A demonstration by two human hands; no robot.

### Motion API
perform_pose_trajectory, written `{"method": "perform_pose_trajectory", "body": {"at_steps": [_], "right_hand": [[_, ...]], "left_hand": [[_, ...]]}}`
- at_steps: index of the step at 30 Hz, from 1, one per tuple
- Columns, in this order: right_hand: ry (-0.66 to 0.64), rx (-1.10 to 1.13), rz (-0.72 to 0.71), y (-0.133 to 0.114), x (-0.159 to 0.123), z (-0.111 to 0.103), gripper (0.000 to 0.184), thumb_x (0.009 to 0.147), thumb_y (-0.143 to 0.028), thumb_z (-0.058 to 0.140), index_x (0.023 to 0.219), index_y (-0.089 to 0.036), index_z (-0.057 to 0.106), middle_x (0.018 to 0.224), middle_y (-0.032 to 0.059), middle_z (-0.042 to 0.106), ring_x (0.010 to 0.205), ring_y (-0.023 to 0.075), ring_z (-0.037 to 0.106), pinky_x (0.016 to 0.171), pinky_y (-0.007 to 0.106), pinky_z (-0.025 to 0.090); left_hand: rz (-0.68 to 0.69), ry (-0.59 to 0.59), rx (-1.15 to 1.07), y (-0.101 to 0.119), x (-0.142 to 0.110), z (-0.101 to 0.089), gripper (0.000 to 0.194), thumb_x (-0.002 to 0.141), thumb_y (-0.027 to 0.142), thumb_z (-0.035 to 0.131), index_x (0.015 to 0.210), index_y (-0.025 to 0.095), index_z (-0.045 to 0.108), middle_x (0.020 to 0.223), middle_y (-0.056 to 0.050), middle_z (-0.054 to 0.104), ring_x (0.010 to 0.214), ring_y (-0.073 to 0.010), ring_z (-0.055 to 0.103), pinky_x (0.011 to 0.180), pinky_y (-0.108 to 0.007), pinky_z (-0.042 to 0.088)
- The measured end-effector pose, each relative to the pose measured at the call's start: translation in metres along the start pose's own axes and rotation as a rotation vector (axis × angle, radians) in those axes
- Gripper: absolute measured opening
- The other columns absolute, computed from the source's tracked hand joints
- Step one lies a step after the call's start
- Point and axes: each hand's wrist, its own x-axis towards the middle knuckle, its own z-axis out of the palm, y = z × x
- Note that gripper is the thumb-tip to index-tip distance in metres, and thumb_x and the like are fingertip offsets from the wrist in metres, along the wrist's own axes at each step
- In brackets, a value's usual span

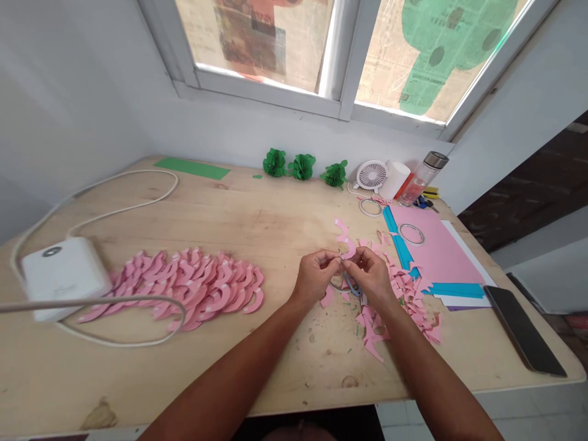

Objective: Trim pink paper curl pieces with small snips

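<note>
My left hand and my right hand meet above the table, fingertips pinched on a curved pink paper piece. Its wavy end sticks up past the fingers, away from me. Beneath the hands, a blue-grey loop is partly hidden; it looks like a scissors handle, but I cannot be sure. Torn pink paper scraps lie around and under my right wrist. To the left of my hands, many curved pink paper pieces are heaped in overlapping rows.
A white box with a cable stands at the left. Green paper pompoms, a small fan and a bottle line the back. Pink paper sheets, a tape roll and a phone lie at the right.
</note>
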Motion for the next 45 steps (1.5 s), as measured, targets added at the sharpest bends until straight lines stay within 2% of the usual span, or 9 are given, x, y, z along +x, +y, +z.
{"method": "perform_pose_trajectory", "body": {"at_steps": [5, 10, 15, 22, 34, 45], "right_hand": [[0.018, -0.108, -0.045, 0.002, 0.0, 0.0, 0.019, 0.071, -0.026, 0.058, 0.06, -0.019, 0.044, 0.052, -0.0056, 0.044, 0.049, 0.0082, 0.038, 0.045, 0.02, 0.03], [0.031, -0.12, -0.048, 0.009, 0.001, 0.001, 0.021, 0.074, -0.029, 0.055, 0.06, -0.018, 0.044, 0.051, -0.006, 0.041, 0.047, 0.0078, 0.035, 0.044, 0.02, 0.027], [-0.013, -0.01, 0.016, 0.009, 0.0, 0.001, 0.025, 0.076, -0.033, 0.056, 0.061, -0.019, 0.042, 0.049, -0.0069, 0.039, 0.043, 0.0074, 0.035, 0.041, 0.02, 0.024], [-0.081, 0.207, 0.118, 0.011, 0.001, 0.001, 0.024, 0.075, -0.038, 0.058, 0.068, -0.019, 0.046, 0.053, -0.0061, 0.046, 0.04, 0.007, 0.037, 0.037, 0.02, 0.025], [-0.059, 0.211, 0.149, 0.008, 0.0, 0.0, 0.024, 0.073, -0.038, 0.061, 0.068, -0.018, 0.048, 0.051, -0.0066, 0.043, 0.041, 0.0067, 0.035, 0.037, 0.02, 0.025], [-0.057, 0.232, 0.146, 0.008, 0.0, 0.0, 0.024, 0.073, -0.037, 0.061, 0.065, -0.018, 0.047, 0.052, -0.0062, 0.045, 0.04, 0.0066, 0.035, 0.037, 0.019, 0.026]], "left_hand": [[0.023, -0.026, 0.009, 0.0, -0.001, 0.0, 0.008, 0.066, 0.016, 0.059, 0.062, 0.012, 0.064, 0.06, 0.0, 0.06, 0.055, -0.0101, 0.056, 0.054, -0.02, 0.045], [0.02, -0.045, 0.03, 0.001, -0.001, 0.001, 0.01, 0.068, 0.017, 0.058, 0.062, 0.012, 0.064, 0.06, 0.0, 0.06, 0.055, -0.0101, 0.056, 0.054, -0.02, 0.045], [0.013, -0.052, 0.041, 0.001, 0.0, 0.0, 0.01, 0.069, 0.018, 0.058, 0.065, 0.013, 0.065, 0.058, 0.0, 0.061, 0.054, -0.0103, 0.056, 0.055, -0.02, 0.045], [-0.001, -0.046, 0.032, 0.001, -0.001, 0.0, 0.009, 0.068, 0.018, 0.059, 0.066, 0.012, 0.065, 0.056, -0.001, 0.062, 0.052, -0.0104, 0.056, 0.054, -0.021, 0.045], [0.022, -0.072, 0.017, 0.002, -0.001, -0.002, 0.013, 0.072, 0.021, 0.056, 0.065, 0.013, 0.063, 0.059, -0.002, 0.062, 0.054, -0.0112, 0.057, 0.055, -0.022, 0.047], [0.001, -0.06, 0.01, 0.005, -0.003, 0.0, 0.008, 0.068, 0.019, 0.059, 0.067, 0.013, 0.063, 0.056, -0.001, 0.062, 0.054, -0.0109, 0.057, 0.056, -0.021, 0.046]]}}
